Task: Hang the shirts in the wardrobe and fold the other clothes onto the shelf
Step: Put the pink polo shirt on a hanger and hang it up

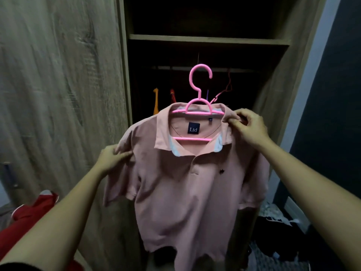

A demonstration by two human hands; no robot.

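We hold a salmon-pink short-sleeved polo shirt (pixel 187 182) up in front of the open wood-grain wardrobe (pixel 125 75), with its front facing us. It is threaded on a pink plastic hanger (pixel 192 139). Our left hand (pixel 112 159) pinches the cloth at the shoulder seam on the left of the picture. Our right hand (pixel 249 128) is raised higher and grips the bunched collar and shoulder on the other side, fingers curled around the fabric. The hanger's hook rises between our hands, level with the dark hanging rail (pixel 175 67), and we cannot tell whether they touch. Behind the shirt hang an orange garment (pixel 155 102), a red one (pixel 172 95) and a thin red wire hanger (pixel 227 85), under a wooden shelf (pixel 207 39). A red garment with white trim (pixel 25 218) lies at lower left, and a dark heap of clothes (pixel 273 231) at lower right.
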